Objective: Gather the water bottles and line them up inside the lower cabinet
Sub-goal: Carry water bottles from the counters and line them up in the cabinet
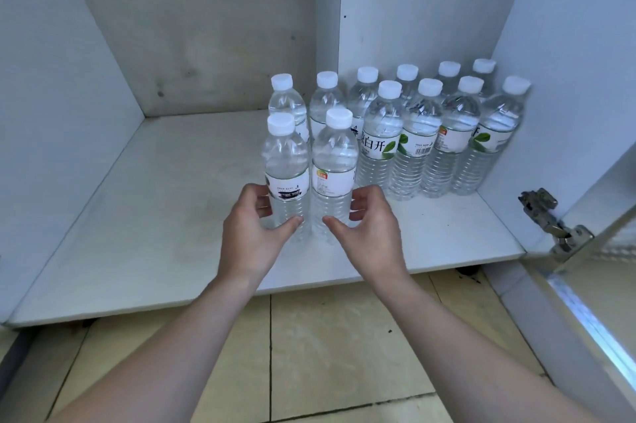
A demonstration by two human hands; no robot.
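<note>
Left hand (251, 233): fingers curled round the left front bottle (285, 167)
Right hand (370, 229): fingers curled round the right front bottle (334, 164)
Both bottles: upright on the cabinet shelf (155, 216), caps up, side by side
Other bottles (420, 133): upright, in rows at the back right

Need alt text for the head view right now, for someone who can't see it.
Two hands, left hand and right hand, each hold an upright water bottle, left bottle and right bottle, on the cabinet floor. Behind and to the right, more capped bottles stand in rows by the right wall.
</note>
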